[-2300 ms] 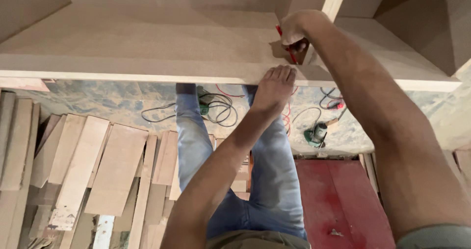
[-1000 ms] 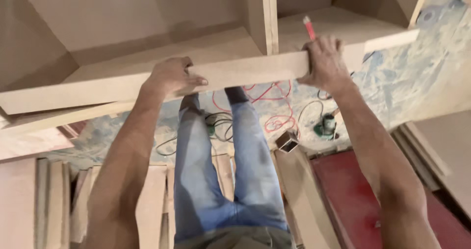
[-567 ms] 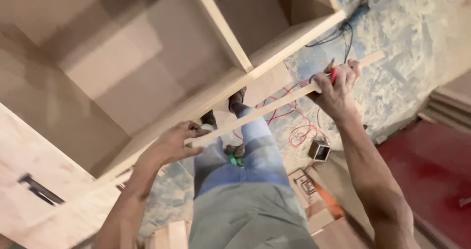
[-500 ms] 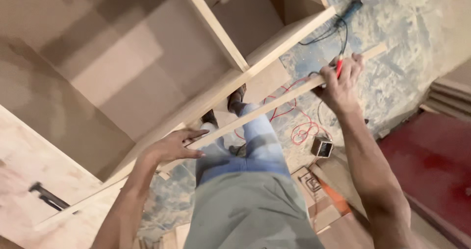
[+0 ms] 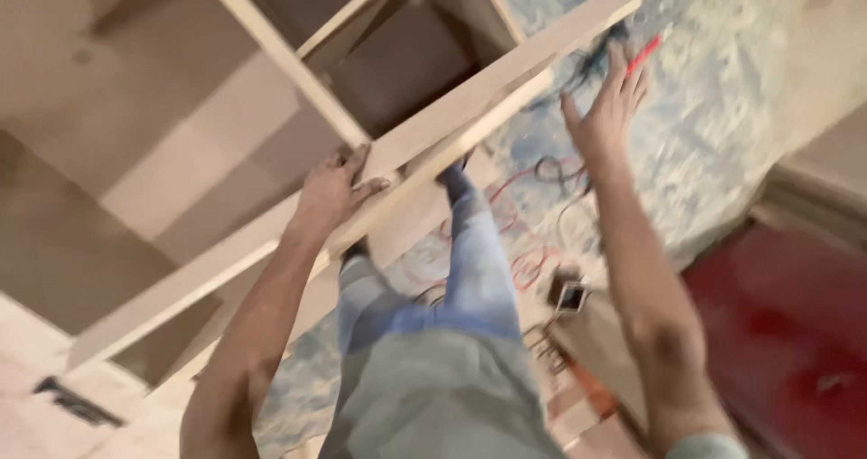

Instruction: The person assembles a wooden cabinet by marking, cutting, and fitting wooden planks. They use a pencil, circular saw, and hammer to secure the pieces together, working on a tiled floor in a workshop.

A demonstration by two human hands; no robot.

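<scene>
A long pale wooden strip point(image 5: 470, 98) runs slantwise from lower left to upper right, across the front of an open wooden cabinet point(image 5: 181, 170). My left hand point(image 5: 332, 191) grips the strip near its middle, fingers wrapped over its edge. My right hand point(image 5: 607, 108) is off the strip, just right of its upper end, with the fingers spread. A red pencil point(image 5: 643, 56) sticks out between those fingers. My legs in blue jeans point(image 5: 452, 278) stand below, partly hiding the floor. The whole view is blurred by motion.
The cabinet has several compartments split by thin upright panels point(image 5: 280, 61). Red and dark cables point(image 5: 533, 242) lie on the mottled blue floor, with a small boxy device point(image 5: 569, 293) among them. A red surface point(image 5: 786, 332) lies at the right, a dark metal piece point(image 5: 77, 403) at the lower left.
My right hand has come off the strip's end and now hovers beside it with the pencil. My left hand has kept its grip. The view has swung and the strip looks steeper.
</scene>
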